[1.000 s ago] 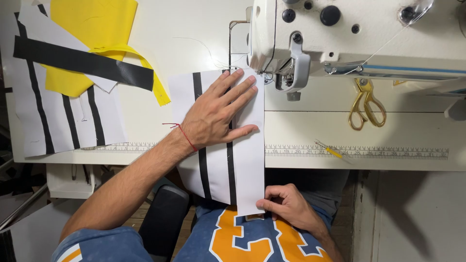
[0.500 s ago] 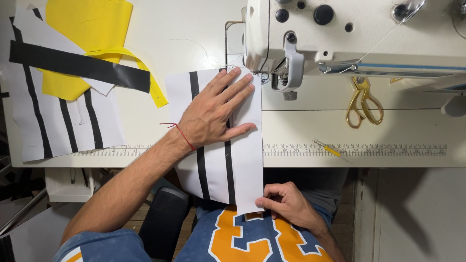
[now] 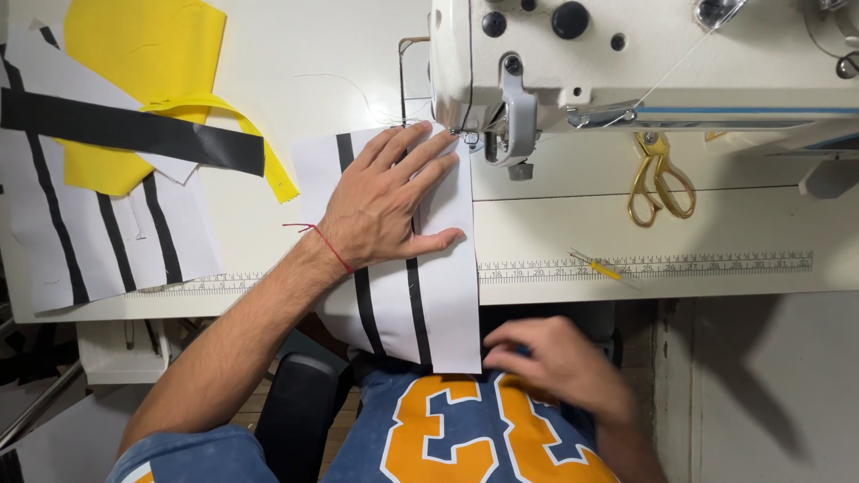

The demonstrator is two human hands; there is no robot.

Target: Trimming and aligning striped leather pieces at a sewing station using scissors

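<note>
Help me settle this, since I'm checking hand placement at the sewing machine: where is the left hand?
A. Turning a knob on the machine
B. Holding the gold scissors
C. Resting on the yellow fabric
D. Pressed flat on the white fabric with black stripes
D: the left hand lies spread flat on the striped fabric beside the machine, while the scissors lie untouched to the right.

The left hand lies flat, palm down, fingers spread forward. The right hand is low, fingers loosely curled, slightly blurred.
</note>
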